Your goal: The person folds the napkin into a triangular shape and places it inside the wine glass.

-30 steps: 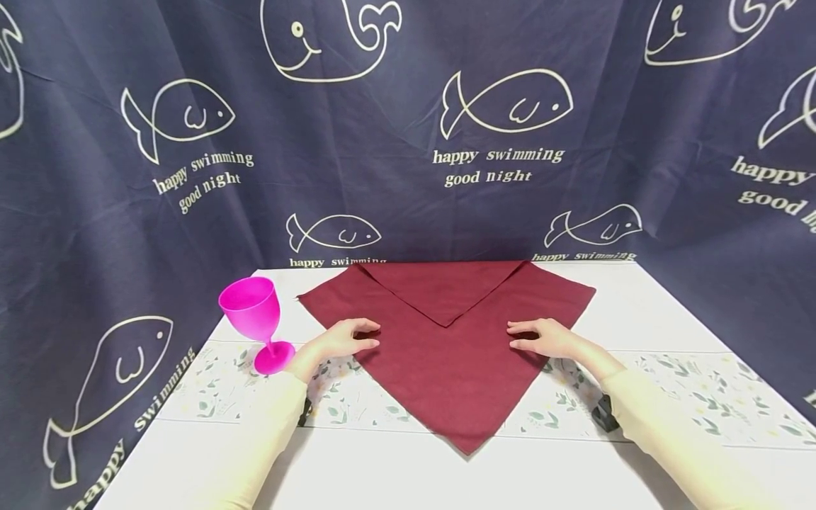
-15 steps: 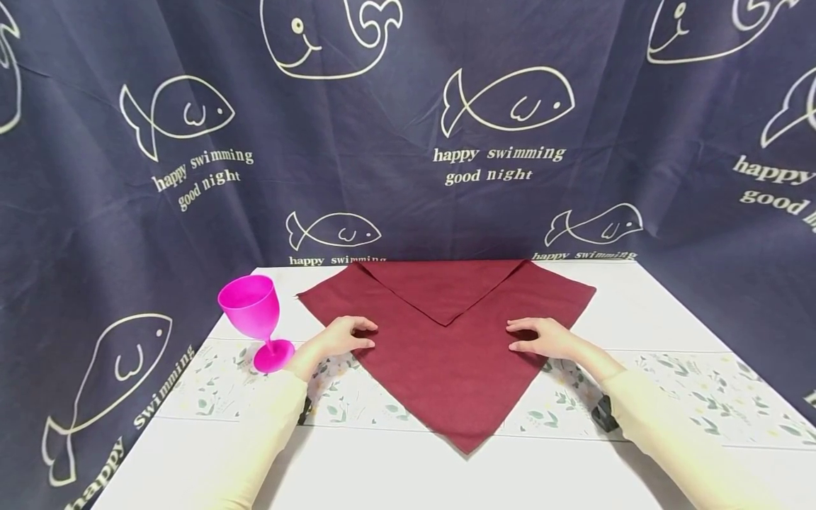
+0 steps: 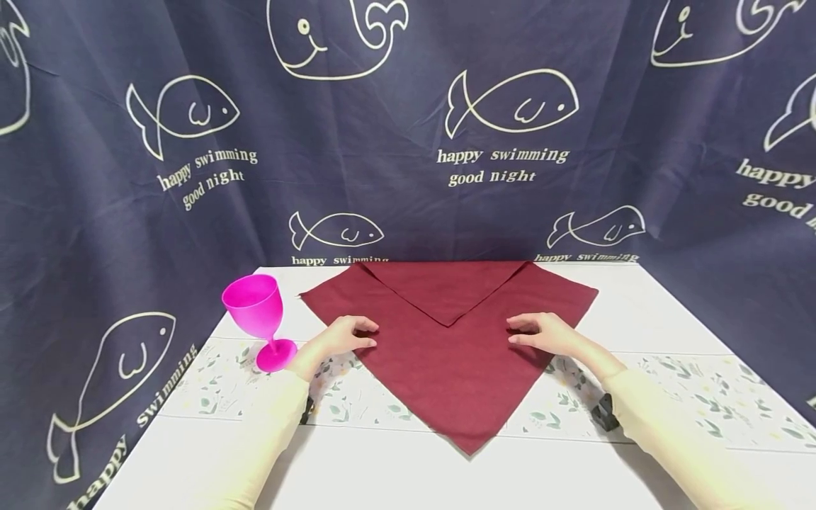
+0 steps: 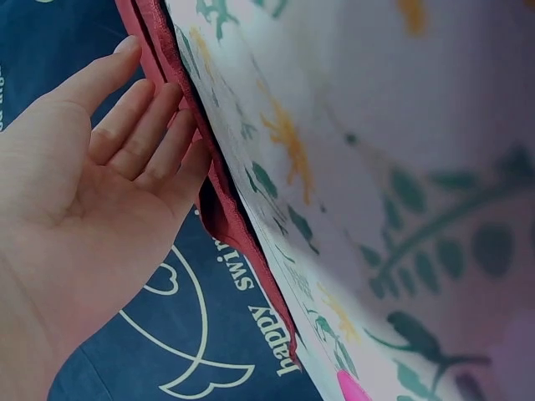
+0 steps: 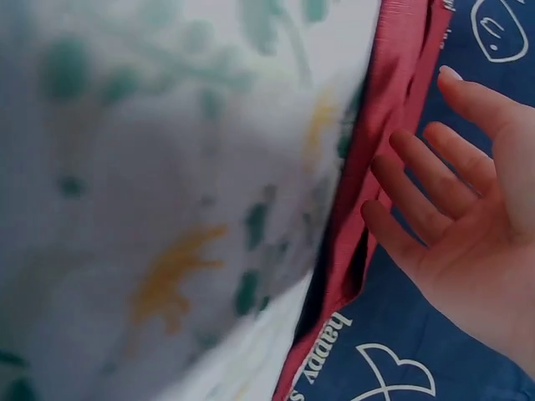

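Note:
A dark red cloth napkin [image 3: 446, 375] lies spread on the table, its far corner folded down toward the middle and one point facing the near edge. My left hand [image 3: 341, 336] is over its left side, fingers loosely bent with nothing between them. Over the right side, my right hand [image 3: 542, 334] is in a similar relaxed pose and also holds nothing. In the left wrist view the fingertips of the left hand [image 4: 125, 167] come right up to the red cloth [image 4: 226, 221]. The right wrist view has the right hand [image 5: 468, 192] with spread fingers beside the cloth [image 5: 355, 200].
A bright pink goblet [image 3: 255, 308] stands upright left of the left hand. The white table [image 3: 395, 478] has a leaf-patterned band across it. Behind it hangs a navy curtain [image 3: 408, 163] printed with fish and lettering.
The head view has shifted very slightly. Both hands stay nearly still over the cloth, and the napkin and goblet keep their places.

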### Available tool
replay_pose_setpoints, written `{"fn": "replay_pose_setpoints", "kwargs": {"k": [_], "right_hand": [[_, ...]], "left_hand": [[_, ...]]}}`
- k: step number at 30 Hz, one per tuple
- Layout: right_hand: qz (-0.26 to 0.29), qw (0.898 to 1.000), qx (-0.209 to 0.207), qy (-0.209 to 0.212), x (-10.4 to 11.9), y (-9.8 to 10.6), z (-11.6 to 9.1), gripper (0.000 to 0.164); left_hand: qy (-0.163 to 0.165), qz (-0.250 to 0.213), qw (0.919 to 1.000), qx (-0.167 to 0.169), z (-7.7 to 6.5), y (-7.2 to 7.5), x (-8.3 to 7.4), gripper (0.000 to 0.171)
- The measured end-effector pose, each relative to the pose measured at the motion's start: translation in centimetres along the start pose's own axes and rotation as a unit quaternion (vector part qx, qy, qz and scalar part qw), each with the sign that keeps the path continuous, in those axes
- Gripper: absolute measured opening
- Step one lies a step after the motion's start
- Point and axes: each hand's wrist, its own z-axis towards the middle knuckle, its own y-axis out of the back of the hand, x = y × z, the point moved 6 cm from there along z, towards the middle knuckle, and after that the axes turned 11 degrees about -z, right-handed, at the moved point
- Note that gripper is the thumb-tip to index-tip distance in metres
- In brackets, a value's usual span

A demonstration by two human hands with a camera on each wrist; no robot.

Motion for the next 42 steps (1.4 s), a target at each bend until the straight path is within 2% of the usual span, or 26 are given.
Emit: {"fn": "replay_pose_setpoints", "kwargs": {"k": [7, 11, 22, 32, 42], "right_hand": [[0.007, 1.0, -0.003, -0.015, 0.6, 0.6, 0.7, 0.045], [0.012, 1.0, -0.015, -0.009, 1.0, 0.4, 1.4, 0.045], [0.031, 0.999, -0.041, -0.009, 2.6, -0.3, 3.3, 0.038], [0.058, 0.997, -0.042, 0.011, 4.0, -1.5, 4.7, 0.035], [0.053, 0.997, -0.036, 0.033, 4.8, -2.3, 5.9, 0.032]], "left_hand": [[-0.008, 0.0, 1.0, 0.004, -0.1, -0.2, 0.0, 0.032], [-0.013, 0.004, 0.9999, 0.007, -0.1, -0.2, 0.0, 0.032], [0.003, -0.004, 1.0, 0.0, 0.1, 0.0, 0.2, 0.031], [-0.011, -0.003, 0.9999, -0.002, 0.1, 0.0, 0.1, 0.03], [0.003, -0.012, 0.9999, -0.002, 0.0, 0.0, 0.1, 0.031]]}}
